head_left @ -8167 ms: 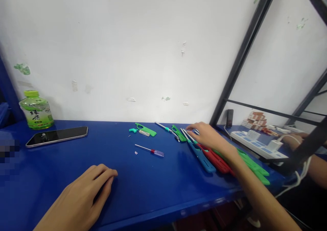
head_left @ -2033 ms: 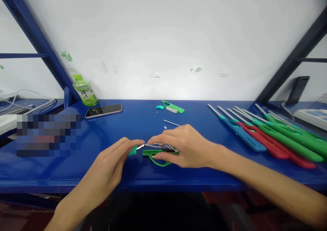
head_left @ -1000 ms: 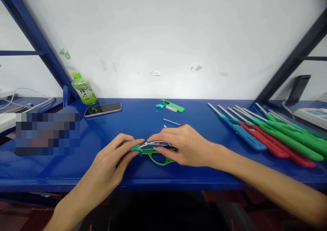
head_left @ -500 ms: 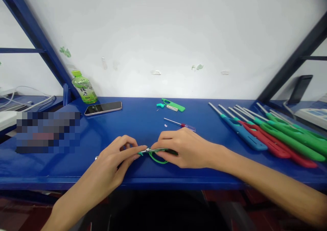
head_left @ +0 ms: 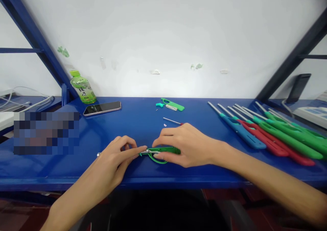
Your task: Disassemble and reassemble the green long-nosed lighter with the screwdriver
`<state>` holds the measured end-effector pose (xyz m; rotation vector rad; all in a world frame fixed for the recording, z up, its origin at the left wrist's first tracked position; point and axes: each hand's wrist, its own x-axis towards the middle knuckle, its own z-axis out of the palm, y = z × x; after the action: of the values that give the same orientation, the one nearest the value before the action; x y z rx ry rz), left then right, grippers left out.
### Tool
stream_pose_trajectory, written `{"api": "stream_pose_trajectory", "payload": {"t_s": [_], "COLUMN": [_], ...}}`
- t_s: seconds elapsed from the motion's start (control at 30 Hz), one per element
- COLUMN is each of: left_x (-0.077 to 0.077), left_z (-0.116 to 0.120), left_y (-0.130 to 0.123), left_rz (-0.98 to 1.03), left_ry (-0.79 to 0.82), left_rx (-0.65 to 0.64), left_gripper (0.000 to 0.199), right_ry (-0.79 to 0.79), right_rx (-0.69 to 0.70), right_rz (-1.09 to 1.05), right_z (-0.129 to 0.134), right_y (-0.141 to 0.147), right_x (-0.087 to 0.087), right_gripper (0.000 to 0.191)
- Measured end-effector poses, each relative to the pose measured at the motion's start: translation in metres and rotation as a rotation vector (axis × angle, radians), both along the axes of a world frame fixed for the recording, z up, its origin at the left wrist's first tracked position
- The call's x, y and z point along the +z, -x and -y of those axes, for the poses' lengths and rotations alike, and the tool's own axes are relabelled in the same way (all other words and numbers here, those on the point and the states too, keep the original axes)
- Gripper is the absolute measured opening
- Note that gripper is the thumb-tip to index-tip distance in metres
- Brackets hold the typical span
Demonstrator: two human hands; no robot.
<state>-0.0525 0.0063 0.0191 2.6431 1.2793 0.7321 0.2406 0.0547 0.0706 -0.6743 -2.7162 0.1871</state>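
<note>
A green lighter casing lies near the front edge of the blue table, with a thin white and metal part along its inside. My left hand pinches its left end, where a bit of teal shows. My right hand is around the casing from above, thumb on the near side and fingers on the far side. Behind it, a screwdriver is partly covered by my right hand. A second green casing half, a clear fuel tank and a teal trigger piece lie farther back.
Several long lighters in blue, red and green lie at the right. A phone and a green bottle stand back left, near a blurred object. A wall closes off the table's back.
My right hand's fingers have risen and spread a little, so more of the green casing shows. My left hand keeps its pinch. The view has shifted slightly.
</note>
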Motion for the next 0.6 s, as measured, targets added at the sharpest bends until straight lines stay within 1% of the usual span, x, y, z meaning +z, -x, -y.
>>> {"api": "stream_pose_trajectory", "payload": {"t_s": [0.1, 0.2, 0.27, 0.33, 0.4, 0.6], "left_x": [0.0, 0.001, 0.001, 0.001, 0.001, -0.001], "left_z": [0.001, 0.001, 0.002, 0.002, 0.002, -0.001], "left_y": [0.0, -0.001, -0.002, -0.003, -0.003, -0.003], "left_rz": [0.017, 0.031, 0.031, 0.032, 0.037, 0.066], "left_ry": [-0.001, -0.001, 0.014, 0.033, 0.039, 0.025], "left_rx": [-0.005, -0.001, 0.009, 0.016, 0.021, 0.004], "left_gripper": [0.041, 0.04, 0.04, 0.04, 0.04, 0.037], "right_ry": [0.033, 0.125, 0.172, 0.195, 0.192, 0.171], "right_rx": [-0.032, -0.048, -0.048, -0.034, -0.017, -0.016], "right_rz": [0.017, 0.068, 0.096, 0.113, 0.125, 0.142], "right_z": [-0.004, -0.007, -0.007, -0.006, -0.005, -0.003], "right_y": [-0.008, -0.016, -0.02, -0.022, -0.022, -0.021], "right_x": [0.01, 0.019, 0.02, 0.019, 0.017, 0.019], "right_gripper": [0.035, 0.045, 0.05, 0.051, 0.047, 0.019]}}
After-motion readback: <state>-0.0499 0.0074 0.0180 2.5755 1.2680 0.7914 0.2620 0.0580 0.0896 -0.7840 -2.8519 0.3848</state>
